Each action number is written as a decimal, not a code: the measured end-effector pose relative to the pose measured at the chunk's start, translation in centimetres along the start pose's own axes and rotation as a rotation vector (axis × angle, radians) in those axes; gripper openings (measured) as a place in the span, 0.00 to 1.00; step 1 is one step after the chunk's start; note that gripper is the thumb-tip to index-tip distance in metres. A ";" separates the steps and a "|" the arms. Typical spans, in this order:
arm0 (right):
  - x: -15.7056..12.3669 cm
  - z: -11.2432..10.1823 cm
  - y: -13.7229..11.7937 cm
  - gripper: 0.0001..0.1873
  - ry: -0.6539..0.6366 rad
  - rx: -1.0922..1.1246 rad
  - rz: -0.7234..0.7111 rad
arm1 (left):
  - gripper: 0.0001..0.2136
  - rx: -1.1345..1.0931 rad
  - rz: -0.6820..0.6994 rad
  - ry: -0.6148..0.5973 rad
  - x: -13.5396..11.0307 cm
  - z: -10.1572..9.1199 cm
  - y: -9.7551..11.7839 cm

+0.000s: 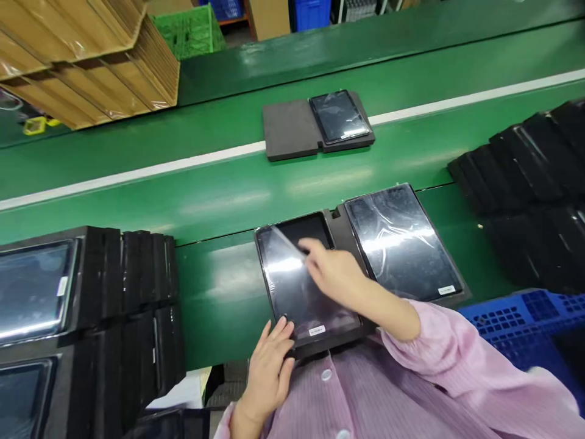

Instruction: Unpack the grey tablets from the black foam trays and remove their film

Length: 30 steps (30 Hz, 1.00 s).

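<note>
A tablet (292, 299) with a white label lies in the left half of an open black foam tray (346, 241) in front of me. My right hand (336, 271) is over its screen, thumb and fingers pinched on what looks like a clear protective film (289, 242), blurred and raised near the top edge. My left hand (272, 366) rests with fingers stretched out on the tablet's lower left corner. In the tray's right half lies a second tablet (395, 244), its film wrinkled and shiny.
Farther back, another foam tray (292, 128) with a tablet (340, 116) sits on the green conveyor (205, 201). Stacked foam trays stand at left (109, 280) and right (525, 177). Cardboard dividers (100, 73) rise at the back left. A blue crate (503, 317) is by my right arm.
</note>
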State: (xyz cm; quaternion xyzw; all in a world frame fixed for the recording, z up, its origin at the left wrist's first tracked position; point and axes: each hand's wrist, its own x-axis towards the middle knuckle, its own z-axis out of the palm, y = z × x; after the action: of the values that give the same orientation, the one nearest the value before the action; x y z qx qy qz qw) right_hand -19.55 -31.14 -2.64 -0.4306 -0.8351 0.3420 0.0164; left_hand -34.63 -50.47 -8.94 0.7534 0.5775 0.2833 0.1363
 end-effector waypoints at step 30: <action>4.7 -12.1 22.2 0.15 0.348 0.130 0.096 | 0.14 0.183 0.173 -0.157 15.5 9.6 7.0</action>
State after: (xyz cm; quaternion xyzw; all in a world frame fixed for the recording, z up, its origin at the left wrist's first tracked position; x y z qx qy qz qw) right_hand -2.84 -12.20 -7.60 -0.5208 -0.7743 0.3157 0.1720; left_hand -20.80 -36.67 -8.75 0.8294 0.5215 0.1805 0.0867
